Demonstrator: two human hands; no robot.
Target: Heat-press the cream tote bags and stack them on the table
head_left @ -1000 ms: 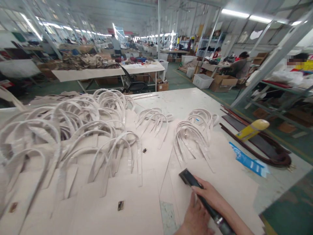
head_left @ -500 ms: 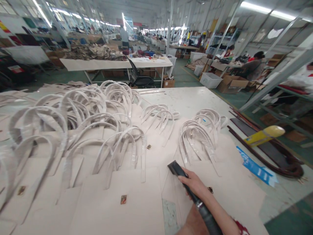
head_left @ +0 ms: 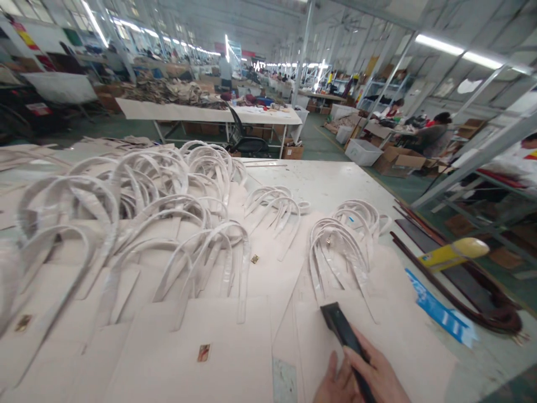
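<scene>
My right hand [head_left: 380,378] is closed round the handle of a dark tool [head_left: 338,322], whose flat black head rests on a cream bag panel [head_left: 403,341] at the bottom right. My left hand [head_left: 333,383] lies just left of the handle with a finger stretched out on the same panel; only part of it shows. Looped white bag handles [head_left: 338,246] lie just beyond the tool head. To the left spread several more cream bags with white handles [head_left: 168,224], the nearest bearing a small gold badge [head_left: 203,352].
A grey speckled strip [head_left: 284,383] shows between the panels near my hands. On the right of the white table [head_left: 327,179] lie a blue paper [head_left: 440,313], a yellow-tipped tube [head_left: 451,253] and dark brown straps [head_left: 482,305] by the edge. People work at tables [head_left: 432,137] far behind.
The tool head has shifted right and nearer to me on the panel, and both hands have dropped lower in view. The camera has tilted slightly upward and to the left.
</scene>
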